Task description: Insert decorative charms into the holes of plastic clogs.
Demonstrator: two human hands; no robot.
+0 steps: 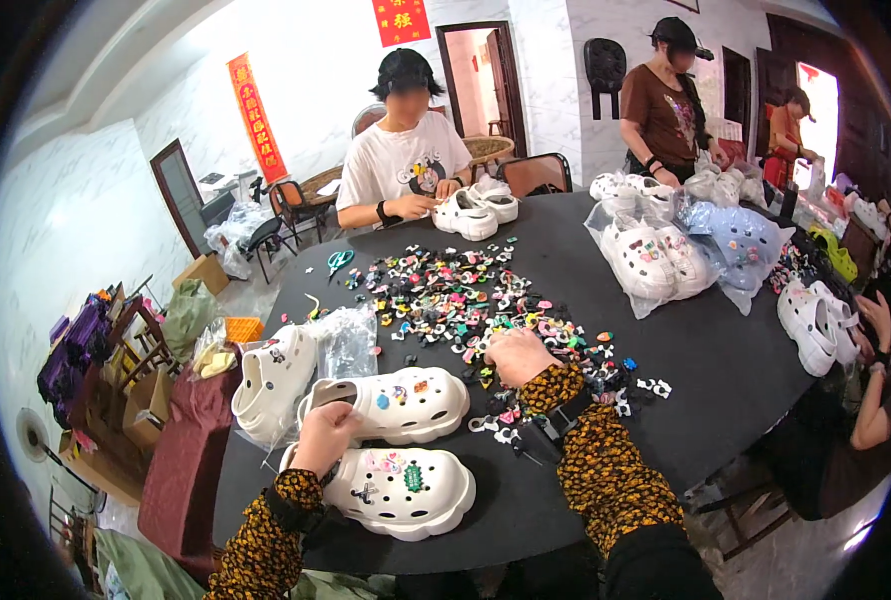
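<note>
Two white clogs lie side by side in front of me, toes to the right: the farther clog (pixel 418 404) carries a few small colourful charms, the nearer clog (pixel 406 493) has pink, green and dark ones. My left hand (pixel 328 437) is closed at the heel end of the farther clog, fingertips pinched on its edge. My right hand (pixel 519 357) reaches into the near side of a loose heap of shoe charms (pixel 446 290). Its fingers are bent down among them, and whatever they grasp is hidden. Another white clog (pixel 278 382) stands tilted at the left, beside a clear plastic bag (pixel 349 342).
Teal-handled scissors (pixel 340 261) lie beyond the heap on the black table (pixel 526 500). Across it, a person handles white clogs (pixel 475 212). Bagged white clogs (pixel 656 262) and bagged pale blue clogs (pixel 746 245) sit at the right, near other people. A red-draped bench (pixel 181 460) stands left.
</note>
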